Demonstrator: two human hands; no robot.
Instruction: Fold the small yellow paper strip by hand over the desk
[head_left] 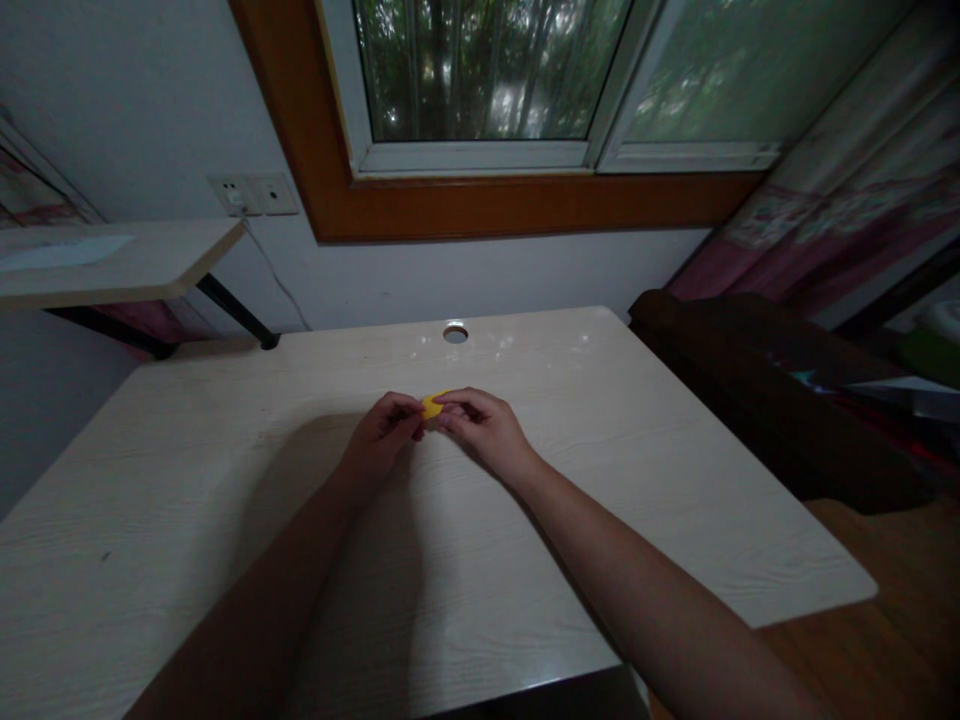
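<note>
A small yellow piece (432, 406) is pinched between my two hands over the middle of the desk; it looks flat, possibly paper, but its kind cannot be made out. My left hand (384, 428) grips its left side between thumb and fingertips. On the right side, my right hand (484, 425) has its thumb below and fingers above the piece. The fingers cover much of it. Both hands are close to the pale wood-grain desk top (300, 560).
A round cable hole (455, 332) lies beyond my hands. At left a raised shelf (112, 262) stands on black legs. A dark object (555, 697) sits at the near edge. Behind the desk are a wall socket (253, 194) and window (487, 80); dark furniture (750, 390) stands right.
</note>
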